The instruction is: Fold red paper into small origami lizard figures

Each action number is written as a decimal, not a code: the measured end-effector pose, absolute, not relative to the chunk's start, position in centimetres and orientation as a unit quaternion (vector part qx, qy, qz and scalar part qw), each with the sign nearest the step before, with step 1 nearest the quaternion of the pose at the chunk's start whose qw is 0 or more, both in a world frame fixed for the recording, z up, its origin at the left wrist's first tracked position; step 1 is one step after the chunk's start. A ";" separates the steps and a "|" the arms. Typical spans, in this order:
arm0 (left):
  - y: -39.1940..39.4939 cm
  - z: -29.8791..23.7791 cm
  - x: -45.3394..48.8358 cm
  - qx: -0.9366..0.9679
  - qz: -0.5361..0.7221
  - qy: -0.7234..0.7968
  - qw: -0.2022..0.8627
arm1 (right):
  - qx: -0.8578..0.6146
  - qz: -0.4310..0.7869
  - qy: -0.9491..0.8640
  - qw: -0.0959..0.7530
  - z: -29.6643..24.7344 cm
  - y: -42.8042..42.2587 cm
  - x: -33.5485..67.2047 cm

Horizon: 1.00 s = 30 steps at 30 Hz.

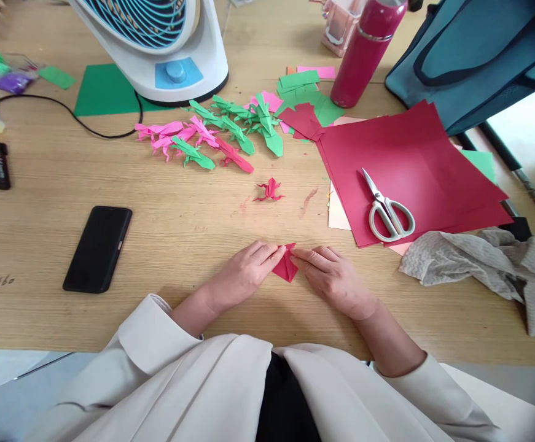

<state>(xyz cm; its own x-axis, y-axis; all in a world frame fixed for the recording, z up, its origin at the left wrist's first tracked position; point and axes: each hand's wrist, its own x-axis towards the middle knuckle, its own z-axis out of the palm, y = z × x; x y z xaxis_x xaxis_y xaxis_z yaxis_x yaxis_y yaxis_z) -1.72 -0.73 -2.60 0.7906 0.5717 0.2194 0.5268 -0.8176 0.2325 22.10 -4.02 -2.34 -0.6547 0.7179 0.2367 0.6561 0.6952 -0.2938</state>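
Observation:
A small folded piece of red paper (285, 265) lies on the wooden table (179, 227) right in front of me. My left hand (244, 273) pinches its left side with fingers pressed together. My right hand (334, 279) presses on its right side, fingers closed on the fold. A finished small red origami figure (269, 190) sits a little farther back on the table.
Pink and green origami figures (216, 132) lie in a row before a white fan (156, 43). Red paper sheets (433, 166) carry scissors (387, 209) at right. A black phone (97, 247), grey cloth (483, 264), magenta bottle (366, 52), blue bag (483, 49), black marker (0, 164).

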 end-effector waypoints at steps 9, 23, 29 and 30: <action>-0.8 -2.6 -1.8 0.943 0.140 0.292 0.079 | -0.374 0.087 -0.908 0.167 -2.2 -3.9 22.3; -0.8 -2.8 -1.8 0.942 0.136 0.292 0.090 | -0.368 0.084 -0.914 0.146 -1.5 -4.2 22.2; -0.9 -2.8 -1.7 0.941 0.136 0.297 0.092 | -0.349 0.077 -0.923 0.143 -1.4 -4.4 22.1; -0.9 -2.8 -1.7 0.941 0.137 0.298 0.090 | -0.346 0.076 -0.925 0.139 -1.4 -4.5 22.1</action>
